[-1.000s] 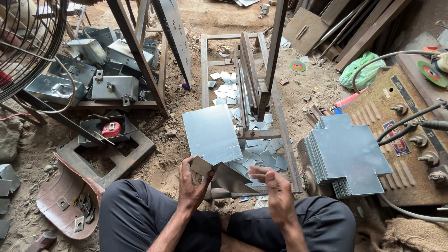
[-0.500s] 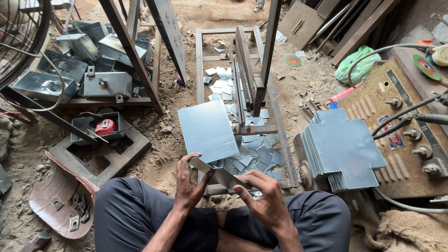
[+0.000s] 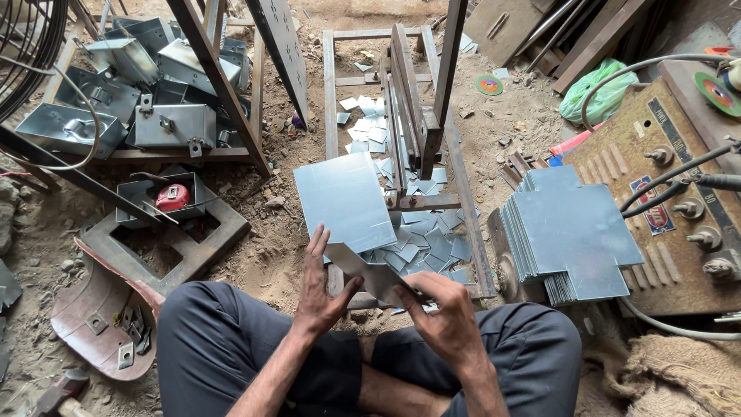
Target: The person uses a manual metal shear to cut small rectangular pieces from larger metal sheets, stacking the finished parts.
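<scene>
Sitting cross-legged on the dirt floor (image 3: 270, 255), a person is seen from above with a flat sheet of grey metal (image 3: 345, 202) held in both hands. The left hand (image 3: 320, 289) is closed on the near left edge of the sheet, fingers spread up along it and thumb pressed underneath. The right hand (image 3: 444, 316) is pinching the near right corner, where a bent or cut strip of the sheet (image 3: 374, 276) sticks out between the two hands.

The sheet is used as the landmark. Just beyond it an iron hand shear on a frame (image 3: 413, 116) is standing, with its long lever raised. Under the sheet and under the frame many small square offcuts (image 3: 428, 245) are scattered. To the right of the sheet a neat stack of notched cross-shaped blanks (image 3: 571, 232) is lying, already cut at the corners. Further right a welding machine with knobs and cables (image 3: 679, 193) is seen. To the far left of the sheet a pile of finished folded metal boxes (image 3: 147, 100) is resting on a low rack, and a red tape measure (image 3: 172, 198) is lying in a square frame.

It can be judged that much is done: many blanks are cut and many boxes are made. The sheet in hand is plain on the sides that show, so its cutting seems barely begun. The stack looks not yet folded.
</scene>
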